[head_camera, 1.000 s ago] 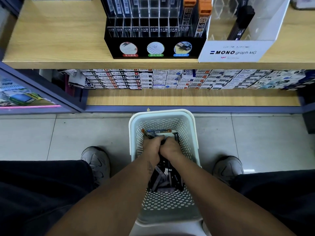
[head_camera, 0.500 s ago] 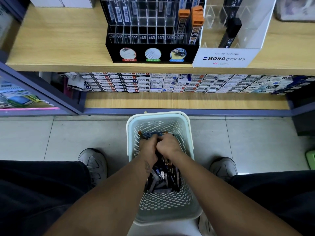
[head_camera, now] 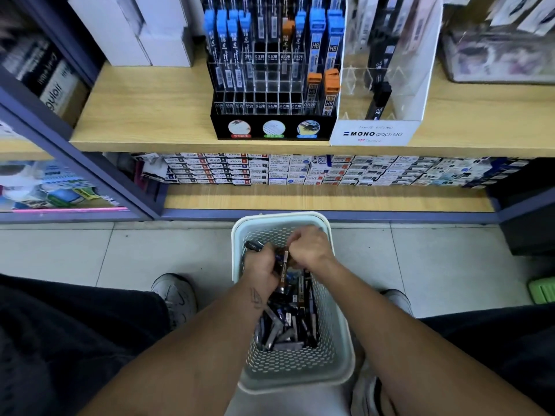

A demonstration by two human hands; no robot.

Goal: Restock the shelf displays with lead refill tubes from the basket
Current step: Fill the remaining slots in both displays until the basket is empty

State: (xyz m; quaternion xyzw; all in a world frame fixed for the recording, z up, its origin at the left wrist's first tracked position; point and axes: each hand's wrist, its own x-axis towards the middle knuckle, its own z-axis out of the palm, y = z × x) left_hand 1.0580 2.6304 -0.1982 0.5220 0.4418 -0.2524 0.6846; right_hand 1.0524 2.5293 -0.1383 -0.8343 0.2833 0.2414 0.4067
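Lead refill tubes (head_camera: 286, 322): I see a loose jumble of slim, flat plastic cases lying in the bottom of the basket, dark with bluish and brownish labels; a few are up between my hands.
Handling: I judge them light, rigid and smooth-sided, so apt to slide out of a bunch; the lead inside is brittle, so no squeezing or dropping.
Where to hold: across the flat faces near the middle, cap end up, so each can drop straight into a slot.
Left hand (head_camera: 260, 270): fingers curled round a small bundle of tubes, one dark end poking out toward the far-left wall.
Right hand (head_camera: 307, 247): fingers bent in a pinch over the bundle's top; I take it to be nipping a brown-labelled tube (head_camera: 284, 264), though the fingertips are hidden.
Basket (head_camera: 341, 334): pale mint plastic, rectangular, rounded rim, walls pierced with small holes; it stands on the tiled floor (head_camera: 168, 250) between my shoes.
Black display rack (head_camera: 271, 109): clear stepped slots on the wooden shelf (head_camera: 144, 115); blue-capped tubes at the back, orange-capped at the right, many front slots bare.
MONO graph MG display (head_camera: 374, 134): white card, clear dividers, one black tube standing in it.
Lower shelf (head_camera: 300, 199): rows of small printed boxes stacked at the back.
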